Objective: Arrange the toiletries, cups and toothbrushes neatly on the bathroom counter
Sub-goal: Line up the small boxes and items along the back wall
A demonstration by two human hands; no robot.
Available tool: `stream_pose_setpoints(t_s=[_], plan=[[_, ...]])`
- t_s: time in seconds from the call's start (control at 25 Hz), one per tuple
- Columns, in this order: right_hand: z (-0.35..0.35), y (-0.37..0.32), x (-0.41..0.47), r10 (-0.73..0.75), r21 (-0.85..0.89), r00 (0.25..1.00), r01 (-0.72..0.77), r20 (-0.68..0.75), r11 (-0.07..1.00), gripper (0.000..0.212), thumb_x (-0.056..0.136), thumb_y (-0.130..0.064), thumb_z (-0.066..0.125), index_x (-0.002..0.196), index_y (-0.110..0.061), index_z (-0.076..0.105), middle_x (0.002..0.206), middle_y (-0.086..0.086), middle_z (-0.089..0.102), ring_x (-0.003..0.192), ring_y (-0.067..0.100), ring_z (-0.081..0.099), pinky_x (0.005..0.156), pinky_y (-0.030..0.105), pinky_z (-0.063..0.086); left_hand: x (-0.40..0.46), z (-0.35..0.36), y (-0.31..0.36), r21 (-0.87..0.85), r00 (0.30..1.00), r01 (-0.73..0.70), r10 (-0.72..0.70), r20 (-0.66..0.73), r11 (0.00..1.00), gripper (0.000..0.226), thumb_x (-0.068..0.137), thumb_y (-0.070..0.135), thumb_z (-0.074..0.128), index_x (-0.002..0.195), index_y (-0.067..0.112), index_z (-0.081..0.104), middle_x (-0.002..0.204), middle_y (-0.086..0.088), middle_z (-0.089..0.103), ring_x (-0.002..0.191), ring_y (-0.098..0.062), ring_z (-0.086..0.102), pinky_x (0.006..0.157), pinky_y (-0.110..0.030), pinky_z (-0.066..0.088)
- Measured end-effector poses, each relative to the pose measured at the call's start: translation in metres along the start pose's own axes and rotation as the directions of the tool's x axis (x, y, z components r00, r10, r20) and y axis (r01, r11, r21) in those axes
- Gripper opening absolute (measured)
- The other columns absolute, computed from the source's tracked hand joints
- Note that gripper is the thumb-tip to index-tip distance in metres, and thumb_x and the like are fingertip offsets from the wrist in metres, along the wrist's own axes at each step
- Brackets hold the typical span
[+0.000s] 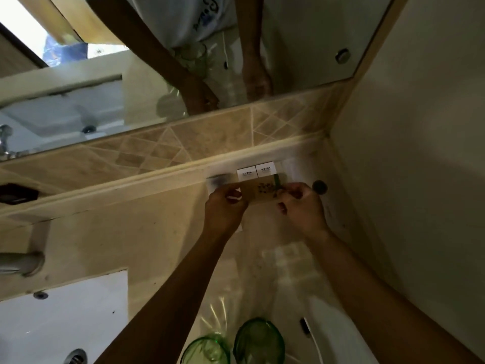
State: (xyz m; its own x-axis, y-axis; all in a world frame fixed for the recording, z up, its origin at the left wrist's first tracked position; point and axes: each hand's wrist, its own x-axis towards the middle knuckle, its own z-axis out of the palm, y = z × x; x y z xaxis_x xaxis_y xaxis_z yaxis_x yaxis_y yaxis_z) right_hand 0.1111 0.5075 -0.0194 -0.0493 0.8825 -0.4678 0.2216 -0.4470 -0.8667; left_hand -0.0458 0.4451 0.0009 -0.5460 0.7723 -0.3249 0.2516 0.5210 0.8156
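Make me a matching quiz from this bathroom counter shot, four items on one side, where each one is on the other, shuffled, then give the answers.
1. brown packet
2. white HOTEL boxes
3. green cups
4. sink

A. bottom edge, nearest the camera
B. lower left
C. on the back ledge by the tiles
D. held between both hands

Pairs: 1-D, 2-C, 3-A, 4-B

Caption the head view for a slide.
Both hands, left hand and right hand, set a brown cardboard packet before two white hotel boxes.
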Motion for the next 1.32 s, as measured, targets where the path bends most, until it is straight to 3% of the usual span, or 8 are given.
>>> stream_pose_setpoints(t_s=[0.2, 0.4, 0.52, 0.72, 0.96, 1.16, 1.32], plan=[[0.013, 0.003, 0.038, -0.029, -0.094, 1.0, 0.028, -0.012, 0.995, 0.011, 0.091, -0.017, 0.065, 0.1, -0.022, 0.069, 0.099, -0.001, 0.07, 0.092, 0.017, 0.065, 0.075, 0.018, 0.047, 0.028, 0.01, 0.005, -0.019, 0.997, 0.076, -0.076, 0.003, 0.997, 0.032, 0.083, 0.021, 0.073, 0.114, 0.02, 0.071, 0.097, 0.002, 0.072, 0.084, -0.012, 0.068, 0.088, -0.038, 0.058], [0.014, 0.001, 0.059, -0.08, -0.218, 0.997, 0.082, 0.017, 0.973, 0.016, 0.092, -0.018, 0.061, 0.105, -0.016, 0.07, 0.091, -0.005, 0.067, 0.076, 0.003, 0.061, 0.057, 0.003, 0.042, 0.051, 0.016, 0.005, -0.031, 0.986, 0.166, -0.165, 0.028, 0.986, 0.032, 0.09, 0.015, 0.063, 0.122, 0.021, 0.068, 0.108, 0.0, 0.07, 0.097, -0.017, 0.066, 0.094, -0.036, 0.055], [0.014, -0.002, 0.064, -0.066, -0.23, 0.997, 0.072, 0.034, 0.971, 0.011, 0.093, -0.02, 0.059, 0.098, -0.025, 0.067, 0.084, -0.011, 0.064, 0.074, -0.001, 0.059, 0.059, 0.012, 0.043, 0.057, 0.018, 0.007, 0.005, 0.988, 0.151, -0.151, 0.033, 0.989, 0.029, 0.091, 0.015, 0.061, 0.119, 0.02, 0.069, 0.113, -0.004, 0.071, 0.1, -0.023, 0.067, 0.096, -0.042, 0.054], [0.018, -0.003, 0.066, -0.057, -0.23, 0.998, 0.062, 0.027, 0.971, 0.013, 0.092, -0.019, 0.059, 0.09, -0.029, 0.066, 0.084, -0.005, 0.068, 0.078, 0.011, 0.065, 0.07, 0.025, 0.051, 0.061, 0.02, 0.008, 0.009, 0.992, 0.121, -0.122, 0.035, 0.993, 0.026, 0.096, 0.012, 0.055, 0.115, 0.017, 0.071, 0.114, -0.01, 0.072, 0.098, -0.03, 0.069, 0.094, -0.046, 0.055], [0.018, -0.007, 0.069, -0.012, -0.234, 0.999, 0.022, 0.045, 0.972, 0.009, 0.091, -0.022, 0.062, 0.094, -0.023, 0.071, 0.078, -0.011, 0.067, 0.072, 0.006, 0.064, 0.06, 0.02, 0.048, 0.066, 0.021, 0.005, 0.001, 0.993, 0.115, -0.115, 0.037, 0.993, 0.025, 0.096, 0.013, 0.056, 0.114, 0.018, 0.072, 0.112, -0.01, 0.074, 0.1, -0.026, 0.069, 0.095, -0.045, 0.055], [0.018, -0.01, 0.067, 0.008, -0.218, 0.998, 0.006, 0.06, 0.976, 0.015, 0.091, -0.023, 0.064, 0.078, -0.031, 0.066, 0.078, -0.01, 0.068, 0.075, 0.011, 0.066, 0.063, 0.022, 0.05, 0.07, 0.021, 0.001, 0.003, 0.991, 0.13, -0.13, 0.041, 0.992, 0.025, 0.094, 0.016, 0.058, 0.114, 0.021, 0.071, 0.111, -0.008, 0.073, 0.1, -0.026, 0.069, 0.096, -0.046, 0.055], [0.014, -0.013, 0.065, 0.014, -0.17, 0.999, -0.005, 0.052, 0.986, 0.008, 0.092, -0.015, 0.062, 0.088, -0.021, 0.064, 0.077, -0.008, 0.064, 0.072, 0.008, 0.062, 0.072, 0.026, 0.052, 0.072, 0.021, 0.0, 0.002, 0.992, 0.122, -0.122, 0.013, 0.992, 0.024, 0.095, 0.016, 0.056, 0.114, 0.02, 0.069, 0.111, -0.009, 0.072, 0.099, -0.027, 0.068, 0.095, -0.046, 0.055]])
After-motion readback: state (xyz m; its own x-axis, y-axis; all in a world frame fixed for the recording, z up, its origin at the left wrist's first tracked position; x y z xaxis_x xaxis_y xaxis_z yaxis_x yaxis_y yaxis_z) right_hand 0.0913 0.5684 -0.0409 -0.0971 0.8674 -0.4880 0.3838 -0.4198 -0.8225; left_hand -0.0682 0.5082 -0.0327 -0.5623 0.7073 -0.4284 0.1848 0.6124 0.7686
